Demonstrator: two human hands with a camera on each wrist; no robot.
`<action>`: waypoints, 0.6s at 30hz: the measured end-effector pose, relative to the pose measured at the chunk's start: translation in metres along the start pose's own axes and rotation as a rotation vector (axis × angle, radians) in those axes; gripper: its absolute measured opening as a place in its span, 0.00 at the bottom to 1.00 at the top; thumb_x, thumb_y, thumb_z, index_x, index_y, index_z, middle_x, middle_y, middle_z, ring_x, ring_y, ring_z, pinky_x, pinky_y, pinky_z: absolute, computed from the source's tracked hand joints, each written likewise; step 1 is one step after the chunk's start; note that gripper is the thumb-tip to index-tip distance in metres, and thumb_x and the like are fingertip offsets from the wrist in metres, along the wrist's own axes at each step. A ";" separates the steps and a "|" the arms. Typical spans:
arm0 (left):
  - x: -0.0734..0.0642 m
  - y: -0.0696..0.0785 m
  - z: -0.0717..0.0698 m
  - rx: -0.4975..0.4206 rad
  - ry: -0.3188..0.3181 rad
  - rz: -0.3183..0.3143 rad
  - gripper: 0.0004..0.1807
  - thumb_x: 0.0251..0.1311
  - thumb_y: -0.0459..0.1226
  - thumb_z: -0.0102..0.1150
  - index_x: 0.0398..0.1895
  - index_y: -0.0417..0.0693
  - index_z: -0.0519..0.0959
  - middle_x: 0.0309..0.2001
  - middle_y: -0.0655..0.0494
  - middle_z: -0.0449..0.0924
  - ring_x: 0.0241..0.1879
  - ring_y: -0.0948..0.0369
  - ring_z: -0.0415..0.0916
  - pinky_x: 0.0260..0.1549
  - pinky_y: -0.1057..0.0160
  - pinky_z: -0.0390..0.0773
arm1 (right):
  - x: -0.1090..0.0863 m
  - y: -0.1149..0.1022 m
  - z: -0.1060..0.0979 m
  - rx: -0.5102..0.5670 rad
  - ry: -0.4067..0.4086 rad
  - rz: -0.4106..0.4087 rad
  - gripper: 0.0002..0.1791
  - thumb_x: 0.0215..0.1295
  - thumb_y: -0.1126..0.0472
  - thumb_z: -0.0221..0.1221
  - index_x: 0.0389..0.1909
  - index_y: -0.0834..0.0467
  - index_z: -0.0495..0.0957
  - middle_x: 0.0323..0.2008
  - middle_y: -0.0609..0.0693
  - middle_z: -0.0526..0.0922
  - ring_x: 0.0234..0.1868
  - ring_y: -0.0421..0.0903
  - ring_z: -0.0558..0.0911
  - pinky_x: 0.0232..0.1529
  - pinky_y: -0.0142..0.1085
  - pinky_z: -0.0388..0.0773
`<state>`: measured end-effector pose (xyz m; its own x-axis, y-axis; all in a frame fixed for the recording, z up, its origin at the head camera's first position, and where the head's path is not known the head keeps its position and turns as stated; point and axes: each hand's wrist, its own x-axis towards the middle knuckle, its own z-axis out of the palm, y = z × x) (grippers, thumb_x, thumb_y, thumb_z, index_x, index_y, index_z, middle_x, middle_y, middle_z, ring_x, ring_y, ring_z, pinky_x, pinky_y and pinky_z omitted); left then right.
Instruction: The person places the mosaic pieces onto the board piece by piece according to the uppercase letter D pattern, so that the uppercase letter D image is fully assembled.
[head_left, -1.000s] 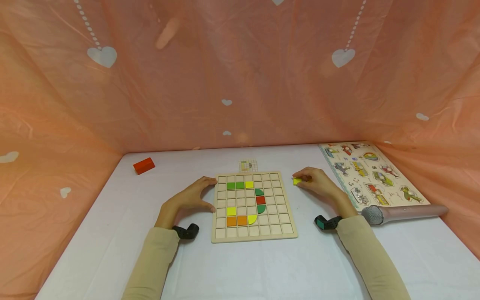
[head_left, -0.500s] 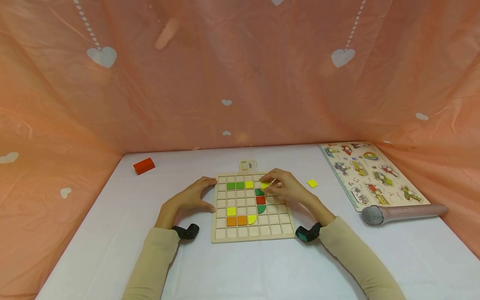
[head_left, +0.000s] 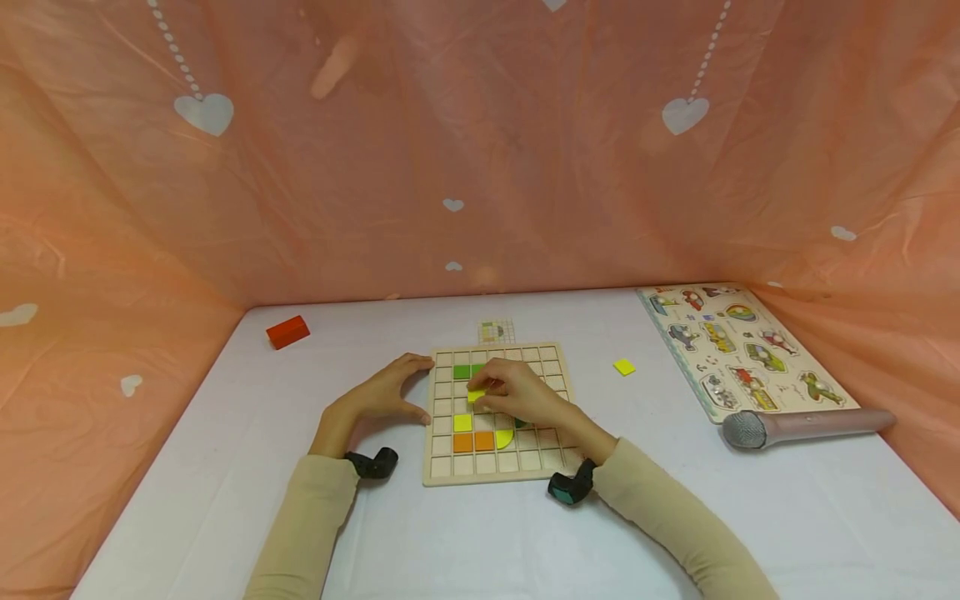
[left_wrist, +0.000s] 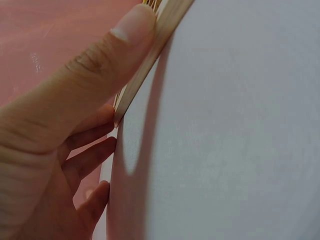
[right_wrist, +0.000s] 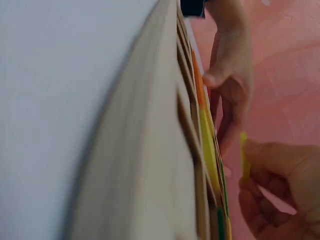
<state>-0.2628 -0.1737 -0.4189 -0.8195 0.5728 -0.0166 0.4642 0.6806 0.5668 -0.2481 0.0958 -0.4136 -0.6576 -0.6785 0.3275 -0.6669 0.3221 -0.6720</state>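
My right hand [head_left: 521,396] pinches a yellow square tile [head_left: 476,397] between thumb and fingers over the wooden grid board [head_left: 440,467]. In the right wrist view the same tile [right_wrist: 244,157] stands on edge in the fingertips, apart from the board. My left hand [head_left: 378,387] rests at the board's left edge, thumb and fingertips touching it and spread apart. On the board lie green squares [head_left: 462,372], a yellow square [head_left: 462,422], orange squares [head_left: 473,442] and a yellow quarter circle [head_left: 505,438]. My right hand hides several other tiles.
A loose yellow tile [head_left: 624,367] lies right of the board. Behind the board is a small grid pattern card [head_left: 497,332]. To the right are a picture puzzle board [head_left: 697,362] and a microphone [head_left: 817,425]. A red block [head_left: 288,332] sits at the far left.
My right hand has carried the yellow tile from the table right of the board leftward to over its middle left. The left hand stays at the board's edge.
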 end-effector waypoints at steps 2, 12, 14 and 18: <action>0.000 0.000 0.000 0.002 0.000 -0.005 0.51 0.38 0.51 0.75 0.66 0.39 0.62 0.65 0.45 0.61 0.66 0.49 0.56 0.65 0.49 0.57 | 0.003 0.001 0.006 0.003 -0.005 0.009 0.11 0.57 0.66 0.63 0.42 0.62 0.80 0.40 0.51 0.81 0.41 0.44 0.80 0.42 0.28 0.79; -0.001 0.002 -0.002 -0.009 -0.006 -0.031 0.51 0.37 0.50 0.75 0.66 0.41 0.62 0.65 0.46 0.60 0.66 0.50 0.55 0.66 0.50 0.56 | 0.011 0.004 0.020 -0.041 -0.010 0.032 0.06 0.55 0.66 0.65 0.35 0.58 0.83 0.36 0.47 0.81 0.40 0.41 0.79 0.41 0.28 0.77; 0.000 0.002 -0.002 -0.009 -0.006 -0.029 0.51 0.37 0.50 0.75 0.66 0.41 0.62 0.65 0.46 0.60 0.66 0.50 0.55 0.66 0.50 0.56 | 0.012 0.003 0.020 -0.047 -0.012 0.038 0.05 0.55 0.65 0.65 0.34 0.58 0.83 0.36 0.47 0.82 0.41 0.41 0.79 0.42 0.28 0.77; 0.000 0.001 -0.001 -0.009 -0.008 -0.025 0.51 0.38 0.51 0.75 0.66 0.41 0.62 0.65 0.46 0.60 0.66 0.50 0.56 0.66 0.50 0.56 | 0.013 0.002 0.020 -0.075 -0.020 0.045 0.04 0.56 0.64 0.65 0.32 0.57 0.85 0.36 0.47 0.82 0.42 0.42 0.78 0.42 0.28 0.76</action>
<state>-0.2630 -0.1733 -0.4179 -0.8283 0.5591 -0.0371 0.4404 0.6905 0.5739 -0.2512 0.0740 -0.4242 -0.6807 -0.6750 0.2846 -0.6618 0.4001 -0.6340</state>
